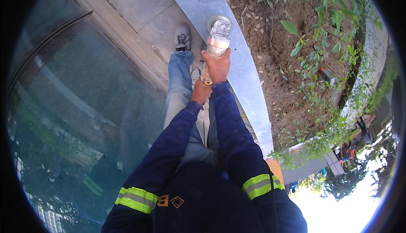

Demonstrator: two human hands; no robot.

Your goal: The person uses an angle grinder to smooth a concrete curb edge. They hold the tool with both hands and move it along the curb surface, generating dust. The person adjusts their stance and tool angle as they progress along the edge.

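Note:
A dusty angle grinder, its body whitish and orange, rests with its round disc end over the grey curved ledge. My right hand is closed around the middle of the grinder's body, thumb on the left side. Nearer to me, my left hand wraps the rear end of the same tool. The disc's rim shows around the tool's head; its underside is hidden, and I cannot tell whether it spins. Both arms reach forward in dark blue sleeves with yellow-green reflective bands.
To the right of the ledge lies a soil bed with dry leaves and a leafy shrub. A large glass pane with a sill stands at my left. My shoe is on the paved strip between pane and ledge.

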